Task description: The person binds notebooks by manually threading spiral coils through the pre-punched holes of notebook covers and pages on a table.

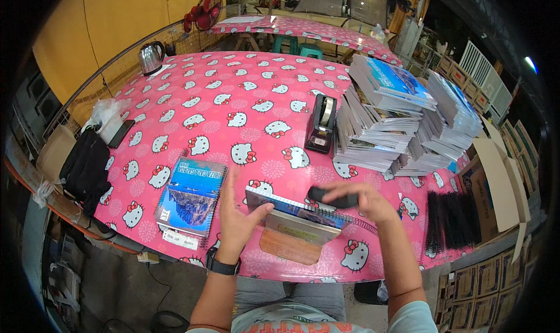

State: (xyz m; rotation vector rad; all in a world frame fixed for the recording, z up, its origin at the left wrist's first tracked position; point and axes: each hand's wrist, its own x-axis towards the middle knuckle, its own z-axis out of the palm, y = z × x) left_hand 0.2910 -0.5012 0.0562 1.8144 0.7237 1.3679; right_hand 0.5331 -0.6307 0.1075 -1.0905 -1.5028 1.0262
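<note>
A notebook (pixel 294 207) stands on its long edge in front of me. A black spiral coil (pixel 326 211) runs along part of its upper edge, and its loose tail sticks out to the right. My left hand (pixel 238 216) is at the notebook's left end, fingers spread and stretched, thumb against the near face. Behind the upper edge, my right hand (pixel 364 200) grips a black oblong tool (pixel 333 197), close to the coil. A wooden board (pixel 289 246) lies at the foot of the notebook. Left of my left hand lies a blue-covered spiral notebook (pixel 191 196) with a small white label strip below it.
Tall stacks of notebooks (pixel 379 120) rise at the right, beside a black tape dispenser (pixel 321 126). Black coils (pixel 452 219) lie by an open carton (pixel 493 187) at right. A black bag (pixel 86 169), phone (pixel 121 133) and kettle (pixel 151 58) stand along the pink table's left side.
</note>
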